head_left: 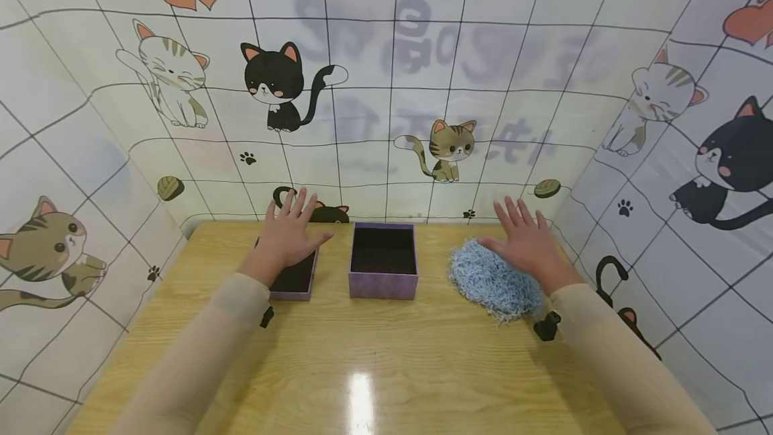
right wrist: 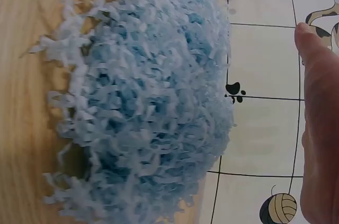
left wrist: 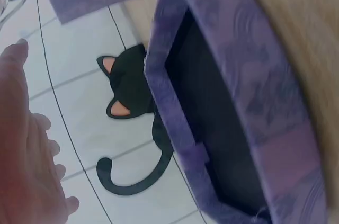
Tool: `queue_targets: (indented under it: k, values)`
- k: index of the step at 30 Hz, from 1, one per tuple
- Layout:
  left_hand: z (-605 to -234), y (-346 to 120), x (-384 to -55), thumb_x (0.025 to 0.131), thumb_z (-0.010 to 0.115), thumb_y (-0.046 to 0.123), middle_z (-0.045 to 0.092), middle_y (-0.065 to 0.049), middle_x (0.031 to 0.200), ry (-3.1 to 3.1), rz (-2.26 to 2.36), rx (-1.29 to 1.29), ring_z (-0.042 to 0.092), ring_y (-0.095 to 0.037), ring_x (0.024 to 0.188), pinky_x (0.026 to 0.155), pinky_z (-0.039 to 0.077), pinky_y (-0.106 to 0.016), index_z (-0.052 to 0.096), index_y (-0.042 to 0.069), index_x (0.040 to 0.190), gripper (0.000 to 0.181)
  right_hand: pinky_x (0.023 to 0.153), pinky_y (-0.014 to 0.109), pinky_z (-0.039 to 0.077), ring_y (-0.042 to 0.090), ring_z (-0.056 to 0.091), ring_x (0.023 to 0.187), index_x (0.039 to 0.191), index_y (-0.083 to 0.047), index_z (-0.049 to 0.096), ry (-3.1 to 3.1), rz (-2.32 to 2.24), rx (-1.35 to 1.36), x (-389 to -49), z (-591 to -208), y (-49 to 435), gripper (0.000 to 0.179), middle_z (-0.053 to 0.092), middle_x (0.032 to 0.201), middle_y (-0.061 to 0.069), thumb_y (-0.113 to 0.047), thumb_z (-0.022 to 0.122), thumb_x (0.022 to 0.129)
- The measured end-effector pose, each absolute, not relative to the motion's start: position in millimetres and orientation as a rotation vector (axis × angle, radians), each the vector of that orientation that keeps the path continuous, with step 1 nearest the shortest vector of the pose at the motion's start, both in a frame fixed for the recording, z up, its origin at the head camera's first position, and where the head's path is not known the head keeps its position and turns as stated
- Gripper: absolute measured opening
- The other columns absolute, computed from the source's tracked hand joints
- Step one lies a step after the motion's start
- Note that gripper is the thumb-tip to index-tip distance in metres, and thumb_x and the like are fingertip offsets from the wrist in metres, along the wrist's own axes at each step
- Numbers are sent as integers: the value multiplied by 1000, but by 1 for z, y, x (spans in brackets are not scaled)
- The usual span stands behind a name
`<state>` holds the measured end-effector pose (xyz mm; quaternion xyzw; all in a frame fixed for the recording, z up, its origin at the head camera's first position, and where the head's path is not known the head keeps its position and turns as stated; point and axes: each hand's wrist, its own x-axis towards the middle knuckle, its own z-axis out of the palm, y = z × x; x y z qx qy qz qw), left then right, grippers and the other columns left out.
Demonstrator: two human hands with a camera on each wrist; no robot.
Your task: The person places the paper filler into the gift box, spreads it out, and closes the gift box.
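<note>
A purple box point(head_left: 383, 285) with a dark inside stands uncovered at the middle of the far side of the table. To its left lies the shallow purple box lid point(head_left: 291, 296), dark inside turned up. Over this lid my left hand point(head_left: 286, 233) is held with fingers spread, partly covering it in the head view. A heap of light blue shredded paper point(head_left: 492, 284) sits to the right of the box. My right hand point(head_left: 525, 240) hovers above the heap's far right part, fingers spread and holding nothing. Neither hand grips anything.
The wooden table point(head_left: 374, 361) ends at a cloth backdrop point(head_left: 374, 106) with cat drawings, which also rises on both sides. A few loose paper shreds point(right wrist: 66, 38) lie at the heap's edge.
</note>
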<state>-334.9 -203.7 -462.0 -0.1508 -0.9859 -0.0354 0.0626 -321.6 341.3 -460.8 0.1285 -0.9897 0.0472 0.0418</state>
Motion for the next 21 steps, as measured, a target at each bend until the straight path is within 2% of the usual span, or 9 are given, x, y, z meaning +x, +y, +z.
queue_targets:
  k: [9, 11, 17, 21]
  values:
    - [-482, -182, -332, 107, 38, 82, 10, -14, 186, -2942, -133, -582, 8, -41, 170, 132, 13, -69, 14, 18, 180, 101, 128, 76, -3, 48, 2, 169, 180, -11, 13, -3021, 171, 411, -304, -492, 348, 109, 1, 185, 19, -81, 49, 104]
    - [-485, -178, -331, 107, 42, 80, 10, -15, 185, -2941, -173, -605, 9, -41, 170, 132, 15, -69, 15, 18, 180, 99, 128, 76, -4, 49, 2, 168, 179, -10, 12, -3027, 189, 417, -300, -497, 349, 108, 1, 185, 20, -79, 52, 105]
    - [-489, -165, -324, 108, 46, 78, 4, -11, 186, -2934, -324, -685, 9, -40, 170, 133, 12, -69, 8, 22, 180, 99, 129, 76, -2, 48, -1, 168, 179, -9, 10, -3047, 225, 414, -290, -507, 351, 107, 2, 184, 23, -74, 55, 107]
    - [-491, -159, -321, 107, 47, 79, 4, -8, 187, -2944, -374, -749, 8, -35, 171, 133, 11, -67, 7, 21, 180, 102, 129, 76, -1, 49, -1, 168, 179, -8, 13, -3055, 243, 411, -286, -515, 351, 106, 3, 184, 23, -74, 54, 107]
